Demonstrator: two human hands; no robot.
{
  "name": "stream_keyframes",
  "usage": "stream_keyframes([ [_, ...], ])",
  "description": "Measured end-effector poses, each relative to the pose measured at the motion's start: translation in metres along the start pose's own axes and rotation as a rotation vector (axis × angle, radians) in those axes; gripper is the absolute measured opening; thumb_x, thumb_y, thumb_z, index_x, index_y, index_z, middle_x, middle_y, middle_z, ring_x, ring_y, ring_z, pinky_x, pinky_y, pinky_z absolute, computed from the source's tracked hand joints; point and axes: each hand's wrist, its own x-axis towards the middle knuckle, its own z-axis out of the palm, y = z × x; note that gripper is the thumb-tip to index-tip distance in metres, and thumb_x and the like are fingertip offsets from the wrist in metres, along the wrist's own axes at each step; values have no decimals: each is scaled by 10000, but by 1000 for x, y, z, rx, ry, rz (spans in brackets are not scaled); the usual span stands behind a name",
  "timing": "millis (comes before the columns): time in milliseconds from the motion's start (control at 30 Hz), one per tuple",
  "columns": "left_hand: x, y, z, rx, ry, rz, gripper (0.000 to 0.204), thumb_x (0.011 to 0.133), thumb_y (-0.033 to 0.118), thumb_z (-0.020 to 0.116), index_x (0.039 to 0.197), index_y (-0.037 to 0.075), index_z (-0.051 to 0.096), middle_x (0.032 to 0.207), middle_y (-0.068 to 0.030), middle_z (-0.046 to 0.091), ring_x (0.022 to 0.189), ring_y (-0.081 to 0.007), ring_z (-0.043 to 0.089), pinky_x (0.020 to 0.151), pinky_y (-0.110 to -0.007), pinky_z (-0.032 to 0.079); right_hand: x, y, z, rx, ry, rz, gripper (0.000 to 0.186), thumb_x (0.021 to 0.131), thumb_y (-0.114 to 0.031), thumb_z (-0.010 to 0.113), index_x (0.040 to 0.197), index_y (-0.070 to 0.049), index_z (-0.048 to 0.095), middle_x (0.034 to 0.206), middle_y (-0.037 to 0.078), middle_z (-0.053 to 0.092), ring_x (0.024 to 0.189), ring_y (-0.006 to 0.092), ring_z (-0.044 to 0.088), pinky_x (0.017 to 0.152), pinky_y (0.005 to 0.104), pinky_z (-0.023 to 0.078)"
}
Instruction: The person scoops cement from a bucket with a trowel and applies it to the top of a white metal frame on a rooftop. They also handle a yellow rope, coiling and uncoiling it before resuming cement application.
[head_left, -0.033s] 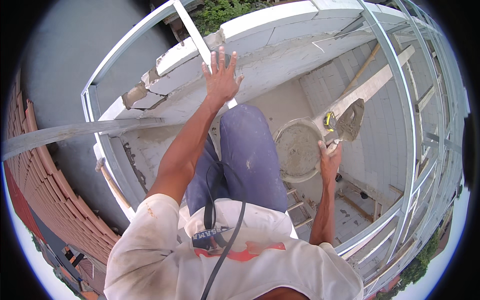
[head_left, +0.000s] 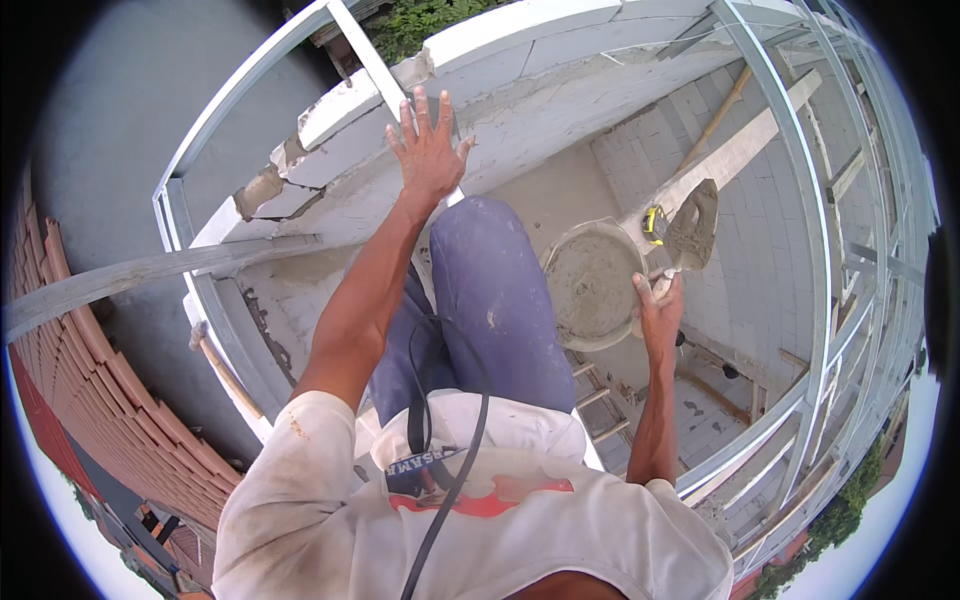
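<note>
My right hand point(head_left: 658, 305) grips the handle of a trowel point(head_left: 693, 235), whose blade is coated with grey mortar. Just left of that hand is a round bucket point(head_left: 640, 335) holding wet mortar point(head_left: 592, 285). My left hand point(head_left: 430, 155) is spread flat with fingers apart, over a pale metal bar point(head_left: 368, 50) that crosses the top of the block wall point(head_left: 520, 95). Its palm is turned down, so the exact contact is hidden. A yellow and black tape measure point(head_left: 655, 225) lies beside the trowel blade on a wooden plank point(head_left: 765, 125).
Metal framing point(head_left: 805, 190) curves along the right, above a lower floor. A timber beam point(head_left: 160, 275) juts in from the left, near a hammer point(head_left: 210, 345) with a wooden handle. Roof tiles point(head_left: 120, 400) lie lower left. A black cord point(head_left: 465, 470) hangs across my shirt.
The whole view has shifted slightly, with the wall and my left hand appearing a little farther left. The trowel stays in my right hand, its blade sitting slightly higher in view.
</note>
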Motion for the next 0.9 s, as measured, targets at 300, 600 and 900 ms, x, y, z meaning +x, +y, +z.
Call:
stream_keyframes([
  [300,-31,23,31,-742,12,-744,1042,797,174,811,1514,-164,135,1465,-392,375,1364,-487,442,1120,-484,404,-79,12,-86,-844,-325,-131,460,956,-436,705,1119,-6,685,870,281,701,792,446,692,737,497,568],
  [600,-20,-19,69,-986,10,-599,592,744,59,704,1238,-126,436,1150,-287,604,1028,-384,652,948,-446,503,-77,2,-58,-963,-519,-42,383,936,-350,704,1147,-31,716,808,270,711,835,446,714,748,522,575],
  [900,-21,-10,68,-972,44,-636,592,748,62,688,1247,-126,432,1159,-296,607,1062,-399,649,972,-455,494,-53,19,7,-799,-663,-104,356,920,-302,707,1075,18,728,827,292,697,838,466,700,756,533,562],
])
